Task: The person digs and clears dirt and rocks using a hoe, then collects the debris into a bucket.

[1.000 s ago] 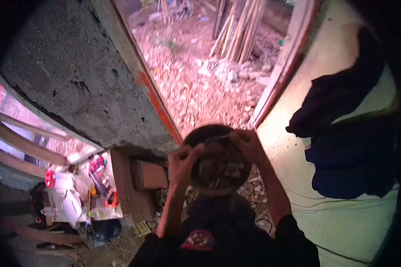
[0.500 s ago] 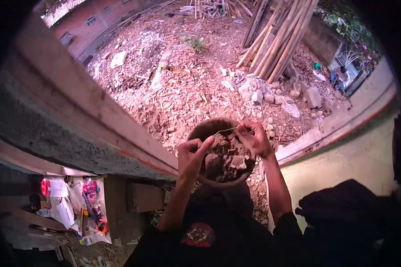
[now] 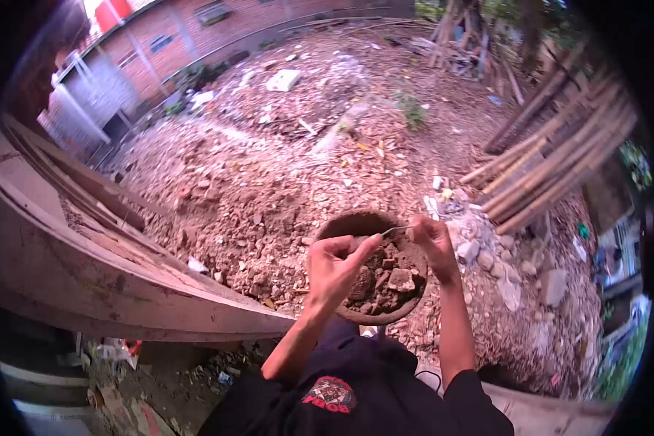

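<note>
The left grip (image 3: pixel 334 267) is closed in a pinch on a thin bent wire (image 3: pixel 396 229); the right grip (image 3: pixel 434 243) is likewise pinched together on it, the wire spanning the gap between them. Just below both grips is a round bucket (image 3: pixel 354 226) holding soil (image 3: pixel 413 256) and broken rubble (image 3: pixel 402 280). Beyond the right grip, bamboo poles (image 3: pixel 559 167) slant near stones (image 3: pixel 469 251).

The outdoor ground (image 3: pixel 450 145) formed an uneven brown surface, strewn with rubble (image 3: pixel 258 218) and small chips. A pale block (image 3: pixel 283 80) lay toward the far side. Stones (image 3: pixel 468 251) sat clustered at right, beside the lower ends of long poles (image 3: pixel 552 166). A low green plant (image 3: pixel 412 112) stood between block and poles.
</note>
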### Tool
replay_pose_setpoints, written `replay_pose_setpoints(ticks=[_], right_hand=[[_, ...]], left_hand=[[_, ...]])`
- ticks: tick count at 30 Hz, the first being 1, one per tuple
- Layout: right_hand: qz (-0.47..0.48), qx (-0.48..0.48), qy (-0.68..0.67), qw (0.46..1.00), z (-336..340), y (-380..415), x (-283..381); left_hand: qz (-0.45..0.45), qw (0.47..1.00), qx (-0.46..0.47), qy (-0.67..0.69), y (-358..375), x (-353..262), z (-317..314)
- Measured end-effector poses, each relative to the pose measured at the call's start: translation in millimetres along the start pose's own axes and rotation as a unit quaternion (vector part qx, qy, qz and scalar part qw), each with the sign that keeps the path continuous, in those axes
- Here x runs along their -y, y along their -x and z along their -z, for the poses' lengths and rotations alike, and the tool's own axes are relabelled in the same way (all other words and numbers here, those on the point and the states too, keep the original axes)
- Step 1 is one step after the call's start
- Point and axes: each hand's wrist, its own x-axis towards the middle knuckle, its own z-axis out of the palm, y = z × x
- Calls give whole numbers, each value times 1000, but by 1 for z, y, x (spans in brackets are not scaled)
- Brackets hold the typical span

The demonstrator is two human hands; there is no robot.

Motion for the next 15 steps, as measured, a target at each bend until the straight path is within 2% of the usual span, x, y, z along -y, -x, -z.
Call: replay_pose_setpoints(ticks=[1, 2, 4, 6, 8, 9, 12, 15], right_hand=[[40, 9, -56, 998, -3, 2, -6], [71, -49, -139, 987, 2, -2, -31], [38, -138, -241, 960, 22, 15, -113], [-48, -192, -273, 942, 54, 30, -240], [-230, -142, -366, 890, 65, 65, -363], [-296, -131, -393, 861, 53, 83, -401], [-395, -126, -439, 797, 6, 98, -449], [-430, -112, -451, 774, -12, 82, -491]], left_hand=[[14, 1000, 7, -15, 5, 3, -1], [25, 1000, -1, -5, 4, 6, -6], [9, 1000, -19, 4, 17, 46, -14], [-20, 999, -36, 28, 16, 62, -13], [-46, 997, -57, 24, 16, 82, -18], [-39, 997, -61, 18, 15, 95, -19], [-47, 995, -83, -8, 7, 119, -14], [-38, 994, -99, -9, -8, 156, -21]])
